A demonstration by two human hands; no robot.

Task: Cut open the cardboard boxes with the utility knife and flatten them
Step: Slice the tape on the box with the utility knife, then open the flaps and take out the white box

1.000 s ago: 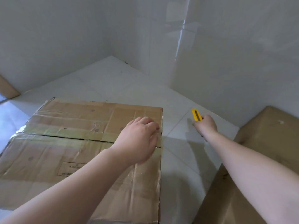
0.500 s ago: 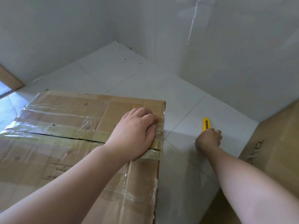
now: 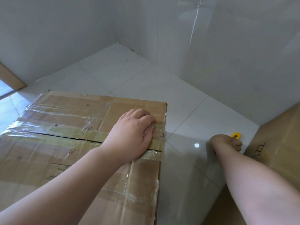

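Observation:
A large taped cardboard box [image 3: 68, 120] fills the lower left, its top seam slit in a dark line. My left hand [image 3: 133, 132] lies flat, palm down, on the taped seam near the box's right edge. Low over the white floor at the right, my right hand [image 3: 227, 142] is closed round a yellow utility knife [image 3: 236, 135], whose tip pokes out beyond the knuckles. A second cardboard box [image 3: 279, 140] stands just right of that hand; only its left face shows.
White floor tiles [image 3: 186, 114] run back to a corner of glossy white walls [image 3: 227, 54]. A brown board [image 3: 9, 77] leans at the far left edge. A bright light reflection sits on the floor between the boxes.
My right hand with the knife has dropped lower and moved right, close to the second box. My left hand has settled flat on the seam. The camera tilted down.

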